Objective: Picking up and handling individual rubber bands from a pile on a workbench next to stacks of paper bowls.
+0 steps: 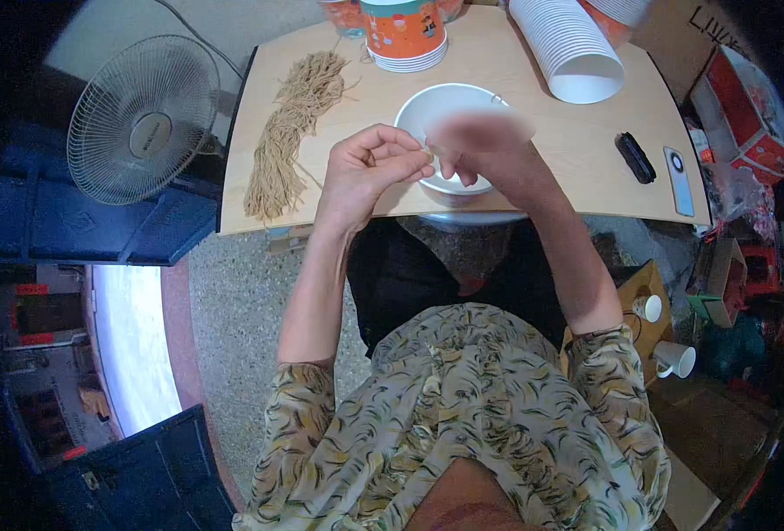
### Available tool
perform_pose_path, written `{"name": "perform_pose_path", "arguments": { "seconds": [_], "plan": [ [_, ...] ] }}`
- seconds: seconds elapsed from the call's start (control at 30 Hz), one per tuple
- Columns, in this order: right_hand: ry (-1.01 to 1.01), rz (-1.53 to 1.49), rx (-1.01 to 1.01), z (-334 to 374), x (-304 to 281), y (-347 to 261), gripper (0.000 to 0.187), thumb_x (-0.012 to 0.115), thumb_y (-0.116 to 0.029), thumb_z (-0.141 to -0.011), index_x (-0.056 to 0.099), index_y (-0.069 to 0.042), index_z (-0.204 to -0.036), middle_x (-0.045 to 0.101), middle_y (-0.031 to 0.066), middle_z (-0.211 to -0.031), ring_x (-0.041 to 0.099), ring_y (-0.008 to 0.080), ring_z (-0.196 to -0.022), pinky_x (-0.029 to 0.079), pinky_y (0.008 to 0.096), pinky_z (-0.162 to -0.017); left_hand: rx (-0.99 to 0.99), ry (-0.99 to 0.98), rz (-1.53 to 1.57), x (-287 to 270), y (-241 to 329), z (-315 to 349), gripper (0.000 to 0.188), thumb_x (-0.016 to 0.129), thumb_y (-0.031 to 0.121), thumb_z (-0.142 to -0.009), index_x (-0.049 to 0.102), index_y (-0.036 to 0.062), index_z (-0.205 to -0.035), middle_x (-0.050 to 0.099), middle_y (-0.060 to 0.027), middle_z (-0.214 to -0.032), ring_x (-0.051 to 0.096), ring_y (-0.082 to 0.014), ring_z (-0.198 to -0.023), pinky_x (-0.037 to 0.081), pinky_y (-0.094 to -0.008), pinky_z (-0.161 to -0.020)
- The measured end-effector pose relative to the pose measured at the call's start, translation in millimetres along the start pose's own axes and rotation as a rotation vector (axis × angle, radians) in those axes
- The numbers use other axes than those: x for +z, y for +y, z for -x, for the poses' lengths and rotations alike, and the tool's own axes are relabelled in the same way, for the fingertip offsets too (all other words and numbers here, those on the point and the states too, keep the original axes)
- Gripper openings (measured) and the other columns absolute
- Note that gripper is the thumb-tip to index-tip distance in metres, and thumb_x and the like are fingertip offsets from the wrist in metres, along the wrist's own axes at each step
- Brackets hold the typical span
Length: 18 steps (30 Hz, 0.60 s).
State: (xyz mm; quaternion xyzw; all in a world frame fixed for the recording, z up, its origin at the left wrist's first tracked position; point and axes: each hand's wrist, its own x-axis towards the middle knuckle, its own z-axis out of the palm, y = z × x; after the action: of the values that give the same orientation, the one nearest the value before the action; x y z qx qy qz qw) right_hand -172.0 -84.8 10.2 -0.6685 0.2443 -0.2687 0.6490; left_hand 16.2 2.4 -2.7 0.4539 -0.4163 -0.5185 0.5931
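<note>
Over the near side of a white round tub (410, 111), my left hand (363, 173) is closed in a pinch, thumb against forefinger. What sits at its fingertips, if anything, is too small to make out. My right hand (498, 164) is close beside those fingertips, also above the tub. Its upper part is smeared, and a couple of fingers point downward, so its grip does not show. A small wire-like loop (496, 98) appears at the tub's far right rim. Left of my hands lies a long bundle of tan strings (277, 164) on the table.
The wooden table (578, 168) carries stacked orange-printed tubs (405, 40) at the back and a lying stack of white tubs (569, 53). A black hair-clip-like object (634, 158) and a phone (679, 181) lie right. A fan (149, 124) stands left; cups (674, 359) are lower right.
</note>
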Motion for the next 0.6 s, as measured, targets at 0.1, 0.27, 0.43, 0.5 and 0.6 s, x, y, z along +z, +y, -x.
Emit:
{"name": "perform_pose_path", "arguments": {
  "seconds": [0.1,0.27,0.43,0.5,0.6],
  "plan": [
    [-0.022,-0.030,-0.028,-3,0,6,0.016,0.066,-0.018,-0.092,0.066,-0.003,-0.098,0.063,-0.0008,-0.071,0.054,0.0038,-0.061,0.041,0.0175,-0.052,-0.003,-0.011,-0.005,1,1,0,0.014,0.070,-0.005,-0.083,0.065,-0.0031,-0.096,0.071,-0.0131,-0.086,0.071,-0.0168,-0.078,0.057,-0.0251,-0.072],
    [-0.005,-0.001,-0.017,-4,-1,10,0.011,0.061,-0.014,-0.094,0.065,-0.003,-0.095,0.061,-0.0020,-0.072,0.053,0.0036,-0.061,0.042,0.0178,-0.054,-0.047,-0.013,0.040,3,4,3,0.021,0.069,-0.004,-0.085,0.063,-0.0039,-0.105,0.071,-0.0146,-0.092,0.071,-0.0186,-0.082,0.058,-0.0258,-0.074],
    [0.009,-0.047,-0.029,-5,0,14,0.011,0.059,-0.013,-0.095,0.063,-0.003,-0.095,0.059,-0.0019,-0.073,0.052,0.0038,-0.061,0.042,0.0183,-0.055,-0.046,-0.039,0.057,0,4,2,0.026,0.068,-0.002,-0.086,0.061,-0.0037,-0.110,0.071,-0.0154,-0.096,0.071,-0.0191,-0.083,0.058,-0.0263,-0.075],
    [0.019,-0.047,-0.030,-5,1,13,0.012,0.058,-0.014,-0.096,0.062,-0.003,-0.095,0.059,-0.0019,-0.073,0.051,0.0039,-0.060,0.041,0.0187,-0.054,-0.041,-0.042,0.063,1,4,2,0.027,0.068,-0.002,-0.086,0.061,-0.0037,-0.111,0.071,-0.0155,-0.097,0.071,-0.0189,-0.083,0.058,-0.0263,-0.075],
    [0.040,-0.026,-0.037,-4,2,12,0.014,0.058,-0.016,-0.096,0.061,-0.002,-0.093,0.057,-0.0025,-0.073,0.049,0.0040,-0.059,0.040,0.0192,-0.054,-0.053,-0.038,0.033,3,7,2,0.028,0.067,-0.002,-0.086,0.060,-0.0036,-0.113,0.071,-0.0161,-0.099,0.071,-0.0187,-0.082,0.058,-0.0268,-0.074]
  ]
}}
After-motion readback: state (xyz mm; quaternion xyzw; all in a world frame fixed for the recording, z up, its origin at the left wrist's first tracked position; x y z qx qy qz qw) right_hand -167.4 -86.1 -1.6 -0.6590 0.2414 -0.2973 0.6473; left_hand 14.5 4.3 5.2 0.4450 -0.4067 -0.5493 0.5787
